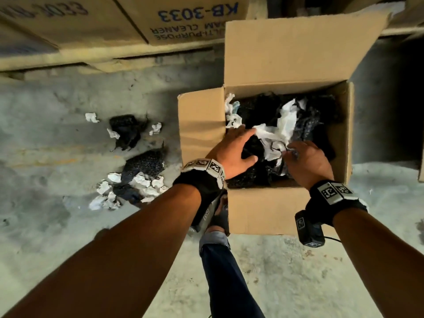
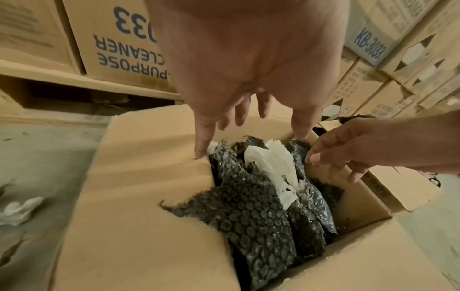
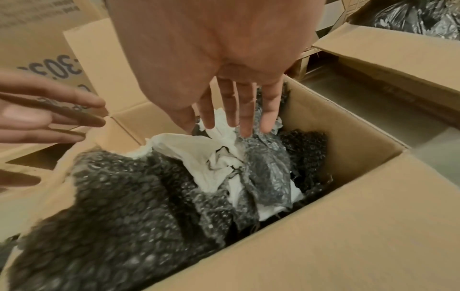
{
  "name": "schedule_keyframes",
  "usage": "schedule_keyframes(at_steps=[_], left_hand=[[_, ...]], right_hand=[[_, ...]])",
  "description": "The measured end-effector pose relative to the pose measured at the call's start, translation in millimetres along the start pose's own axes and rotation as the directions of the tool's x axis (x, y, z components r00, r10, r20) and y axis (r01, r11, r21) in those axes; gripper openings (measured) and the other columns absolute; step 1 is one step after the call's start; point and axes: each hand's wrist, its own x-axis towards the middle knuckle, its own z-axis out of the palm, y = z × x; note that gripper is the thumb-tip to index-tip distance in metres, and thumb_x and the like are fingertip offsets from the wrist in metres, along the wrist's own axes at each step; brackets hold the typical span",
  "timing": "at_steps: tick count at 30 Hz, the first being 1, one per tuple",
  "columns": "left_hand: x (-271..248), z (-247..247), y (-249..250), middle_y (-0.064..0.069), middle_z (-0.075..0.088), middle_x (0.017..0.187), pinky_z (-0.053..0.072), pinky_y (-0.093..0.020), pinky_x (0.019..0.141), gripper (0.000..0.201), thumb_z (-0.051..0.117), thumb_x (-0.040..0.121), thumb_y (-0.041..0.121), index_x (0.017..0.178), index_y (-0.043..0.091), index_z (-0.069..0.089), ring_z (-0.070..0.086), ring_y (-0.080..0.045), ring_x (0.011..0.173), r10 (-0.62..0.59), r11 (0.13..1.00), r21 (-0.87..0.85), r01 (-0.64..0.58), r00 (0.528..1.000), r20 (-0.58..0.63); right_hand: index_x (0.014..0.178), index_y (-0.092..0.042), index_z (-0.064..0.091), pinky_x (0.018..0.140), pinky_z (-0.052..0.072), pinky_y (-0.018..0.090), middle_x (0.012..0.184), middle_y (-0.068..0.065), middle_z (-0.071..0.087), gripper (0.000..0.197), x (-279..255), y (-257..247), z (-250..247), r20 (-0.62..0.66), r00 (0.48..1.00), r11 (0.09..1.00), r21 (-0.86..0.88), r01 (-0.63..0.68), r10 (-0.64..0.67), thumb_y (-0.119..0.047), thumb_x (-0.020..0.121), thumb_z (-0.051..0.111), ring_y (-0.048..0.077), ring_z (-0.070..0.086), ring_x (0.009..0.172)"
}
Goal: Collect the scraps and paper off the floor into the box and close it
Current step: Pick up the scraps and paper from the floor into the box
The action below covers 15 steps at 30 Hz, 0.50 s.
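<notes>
The open cardboard box (image 1: pixel 263 210) stands on the concrete floor, its flaps (image 2: pixel 137 196) folded outward. Inside lie black bubble-wrap scraps (image 3: pixel 124 206) and crumpled white paper (image 3: pixel 199 155). My left hand (image 1: pixel 243 145) hovers over the box's left side, fingers spread and holding nothing. My right hand (image 3: pixel 239 122) reaches into the box with straight fingers touching the paper and bubble wrap. On the floor left of the box lie more black scraps (image 1: pixel 126 131) and a heap of bubble wrap mixed with white paper bits (image 1: pixel 137 182).
Stacked cartons marked KB-3033 (image 1: pixel 197 12) sit on a pallet behind the box. Another open carton with black plastic (image 3: pixel 423 17) stands to the right. My leg and foot (image 1: pixel 220 249) are at the box's near-left corner.
</notes>
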Motion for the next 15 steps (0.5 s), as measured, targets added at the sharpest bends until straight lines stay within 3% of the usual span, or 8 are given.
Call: schedule_keyframes(at_steps=[2,5,8,12,15], left_hand=[[-9.6,-6.8,-4.9,-0.009,0.029,0.158,0.028,-0.036,0.119,0.069,0.063,0.090,0.034,0.151,0.021,0.032,0.026,-0.023,0.147,0.012,1.000,0.006,-0.011,0.999,-0.036],[-29.8,-17.8,-22.7,-0.006,0.040,0.150,0.040,-0.045,0.109,0.065,0.062,0.088,0.035,0.146,0.020,0.037,0.040,-0.024,0.139,0.013,1.000,0.005,-0.013,0.994,-0.105],[-64.3,-35.5,-58.1,-0.012,0.043,0.146,0.044,-0.046,0.104,0.070,0.063,0.085,0.034,0.146,0.015,0.036,0.046,-0.030,0.133,-0.025,1.000,-0.018,0.022,0.986,-0.168],[-125.5,-61.3,-118.4,-0.013,0.027,0.157,0.038,-0.050,0.111,0.086,0.061,0.080,0.046,0.152,0.027,0.017,0.036,-0.033,0.141,-0.182,0.983,-0.067,0.171,0.954,-0.237],[-182.1,-76.0,-171.2,-0.011,0.020,0.162,0.029,-0.050,0.117,0.089,0.060,0.080,0.051,0.154,0.028,0.016,0.020,-0.028,0.150,-0.301,0.953,-0.105,0.283,0.908,-0.291]], right_hand=[[0.123,-0.016,0.066,0.083,0.051,0.045,0.126,0.018,0.060,0.033,-6.5,-17.0,3.5,-0.025,0.999,0.999,-0.008,0.037,-0.037,-0.034,0.096,0.061,0.043,0.062,0.107],[0.122,-0.018,0.065,0.082,0.052,0.045,0.121,0.017,0.062,0.032,-16.1,-48.2,10.8,-0.069,0.991,0.993,0.003,0.114,-0.114,-0.034,0.095,0.061,0.042,0.064,0.102],[0.129,-0.018,0.061,0.087,0.052,0.046,0.125,0.018,0.061,0.036,-28.2,-89.5,25.6,-0.072,0.979,0.981,0.036,0.192,-0.190,-0.033,0.095,0.061,0.042,0.061,0.108],[0.137,-0.016,0.056,0.096,0.046,0.040,0.135,0.016,0.055,0.043,-51.7,-150.9,50.1,-0.056,0.943,0.940,0.086,0.331,-0.328,-0.028,0.096,0.062,0.037,0.056,0.117],[0.143,-0.023,0.049,0.101,0.045,0.042,0.141,0.011,0.051,0.048,-75.5,-198.9,78.1,-0.020,0.928,0.922,0.101,0.373,-0.373,-0.033,0.097,0.060,0.034,0.050,0.126]])
